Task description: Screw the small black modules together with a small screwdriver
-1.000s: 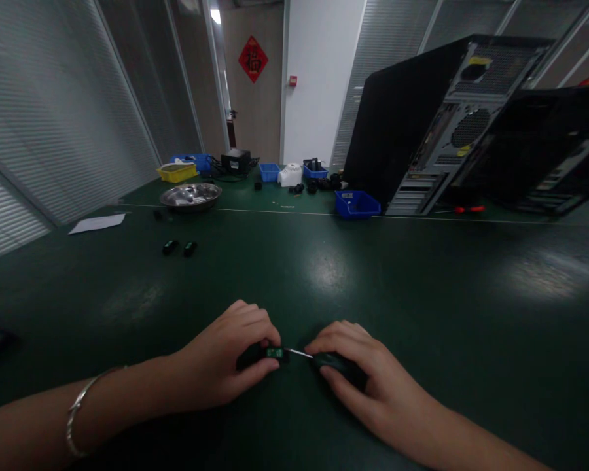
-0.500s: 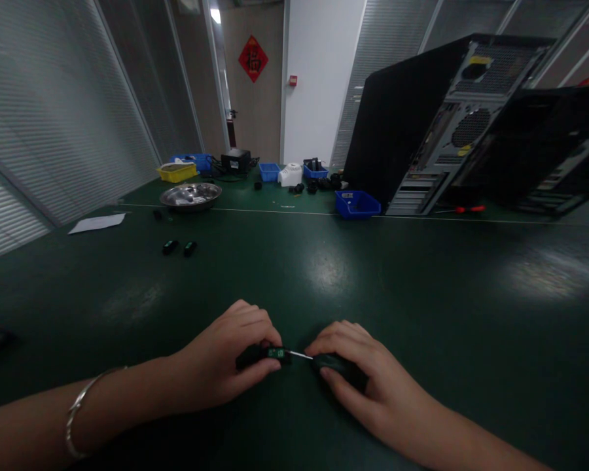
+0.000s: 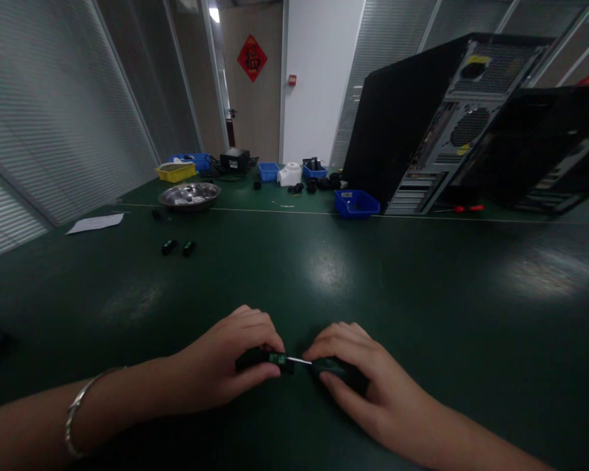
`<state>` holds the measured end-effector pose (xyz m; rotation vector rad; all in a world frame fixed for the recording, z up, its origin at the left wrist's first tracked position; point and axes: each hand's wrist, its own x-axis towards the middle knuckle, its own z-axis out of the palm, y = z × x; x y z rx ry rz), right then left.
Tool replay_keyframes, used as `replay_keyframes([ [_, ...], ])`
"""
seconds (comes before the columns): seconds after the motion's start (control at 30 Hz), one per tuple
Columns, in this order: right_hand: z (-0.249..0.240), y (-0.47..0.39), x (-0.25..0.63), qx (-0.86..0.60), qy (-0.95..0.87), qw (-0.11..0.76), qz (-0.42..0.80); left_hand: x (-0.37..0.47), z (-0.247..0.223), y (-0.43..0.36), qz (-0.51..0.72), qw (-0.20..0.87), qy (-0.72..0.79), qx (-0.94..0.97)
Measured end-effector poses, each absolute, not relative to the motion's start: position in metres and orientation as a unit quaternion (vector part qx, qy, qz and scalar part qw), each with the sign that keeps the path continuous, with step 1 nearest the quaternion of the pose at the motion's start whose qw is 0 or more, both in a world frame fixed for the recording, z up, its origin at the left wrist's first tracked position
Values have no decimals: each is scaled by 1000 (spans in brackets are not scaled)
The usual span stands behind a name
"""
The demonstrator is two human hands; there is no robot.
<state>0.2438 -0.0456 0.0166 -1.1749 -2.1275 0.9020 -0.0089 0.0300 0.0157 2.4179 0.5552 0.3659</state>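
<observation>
My left hand [image 3: 240,353] is closed around a small black device [image 3: 277,359] that has green markings on its upper face. Its right end points at my right hand [image 3: 358,366], which grips the dark handle of a screwdriver [image 3: 338,370]. The thin metal shaft reaches left to the device's right end; whether the tip is seated in it is too small to tell. Two similar small black pieces with green faces, a left one [image 3: 169,246] and a right one [image 3: 189,248], lie farther off on the green table [image 3: 255,268].
A metal bowl [image 3: 190,196], a white paper [image 3: 95,223] and a yellow tray [image 3: 177,172] are at the far left. A blue bin [image 3: 356,203] stands before a black computer tower [image 3: 405,124]. Near the tower lies a red-handled tool [image 3: 468,208].
The black device has tilted slightly, its right end now a little lower. The screwdriver shaft has shifted slightly downward with it. Both hands keep their grips.
</observation>
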Motion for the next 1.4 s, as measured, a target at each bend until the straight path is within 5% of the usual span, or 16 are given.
replay_keyframes([
  [0.67, 10, -44, 245, -432, -746, 346, 370, -10, 23, 24, 135, 329, 200, 913],
  [1.4, 11, -43, 242, -435, -740, 360, 366, -9, 18, 21, 112, 234, 183, 948],
])
